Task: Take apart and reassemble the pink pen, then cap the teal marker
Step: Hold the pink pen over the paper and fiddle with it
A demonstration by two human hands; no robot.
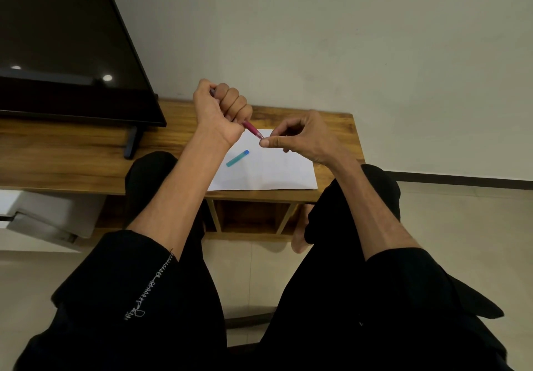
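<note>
My left hand (219,108) is closed in a fist around the pink pen (251,129), which juts down and to the right out of the fist. The pen's tip end sits pinched between the thumb and forefinger of my right hand (300,137). Both hands hover just above a white sheet of paper (271,171). On the paper's left part, below my left hand, lies the teal marker (237,158), a short teal piece with a blue end; nothing touches it. Whether it is capped I cannot tell.
A low wooden table (72,151) holds the paper, with a dark TV screen (66,44) on a stand at the left. Open shelf cubbies (248,215) sit under the table. My knees in black trousers reach the table's front edge. A white wall is behind.
</note>
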